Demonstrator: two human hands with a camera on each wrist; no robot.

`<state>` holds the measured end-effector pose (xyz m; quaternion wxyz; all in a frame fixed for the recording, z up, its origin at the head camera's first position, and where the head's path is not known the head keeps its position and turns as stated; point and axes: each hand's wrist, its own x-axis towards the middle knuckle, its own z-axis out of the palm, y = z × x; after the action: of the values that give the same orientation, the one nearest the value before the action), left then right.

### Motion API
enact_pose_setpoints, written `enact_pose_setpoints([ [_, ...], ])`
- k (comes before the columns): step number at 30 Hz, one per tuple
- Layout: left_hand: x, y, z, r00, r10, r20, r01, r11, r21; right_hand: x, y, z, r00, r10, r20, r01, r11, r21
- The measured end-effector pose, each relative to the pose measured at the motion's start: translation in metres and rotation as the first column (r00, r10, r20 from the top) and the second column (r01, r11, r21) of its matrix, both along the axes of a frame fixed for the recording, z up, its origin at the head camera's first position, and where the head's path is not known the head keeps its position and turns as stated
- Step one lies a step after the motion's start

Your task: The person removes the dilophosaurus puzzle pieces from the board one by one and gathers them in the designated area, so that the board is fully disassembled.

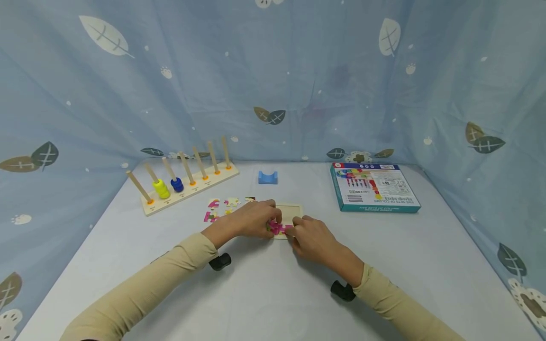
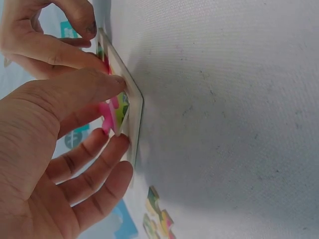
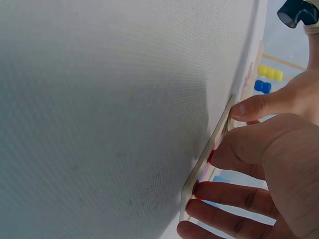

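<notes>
My left hand (image 1: 257, 219) pinches a pink and green jigsaw piece (image 2: 121, 112) between thumb and fingers. The piece is tilted above the near left part of a shallow wooden puzzle tray (image 1: 301, 209). More pink pieces (image 1: 285, 229) lie along the tray's near side. There my right hand (image 1: 313, 238) presses a piece with the thumb, its other fingers by the tray's right edge in the right wrist view. Loose jigsaw pieces (image 1: 232, 202) lie left of the tray, partly hidden by the left hand.
A wooden peg board (image 1: 196, 188) with yellow rings (image 1: 161, 188) and blue rings (image 1: 177, 184) stands at back left. Behind the tray sits a blue notched block (image 1: 268, 178). A flat box (image 1: 375, 188) lies at back right. A patterned curtain (image 1: 273, 76) surrounds the white table (image 1: 273, 293).
</notes>
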<state>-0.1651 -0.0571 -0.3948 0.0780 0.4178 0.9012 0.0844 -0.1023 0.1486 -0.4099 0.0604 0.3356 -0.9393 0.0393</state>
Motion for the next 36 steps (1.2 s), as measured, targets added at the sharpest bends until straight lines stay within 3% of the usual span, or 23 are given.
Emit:
enact_pose_setpoints([
  [12,0.003,-0.003,0.002,1.000,0.017,0.000,-0.017,1.000,0.026,-0.001,-0.001,0.000,1.000,0.002,-0.007,-0.002,1.000,0.001],
  [19,0.005,-0.009,0.004,0.999,0.018,-0.048,-0.016,1.000,0.027,-0.001,-0.001,0.000,1.000,0.008,-0.028,-0.008,1.000,0.001],
  [24,0.006,-0.018,0.004,0.999,0.008,-0.052,-0.006,0.999,0.036,0.000,-0.001,0.000,1.000,-0.001,-0.015,0.001,1.000,0.011],
  [36,0.014,-0.050,0.009,0.998,0.048,-0.032,-0.045,0.996,0.079,0.001,-0.003,0.001,1.000,-0.025,0.011,0.025,1.000,0.008],
])
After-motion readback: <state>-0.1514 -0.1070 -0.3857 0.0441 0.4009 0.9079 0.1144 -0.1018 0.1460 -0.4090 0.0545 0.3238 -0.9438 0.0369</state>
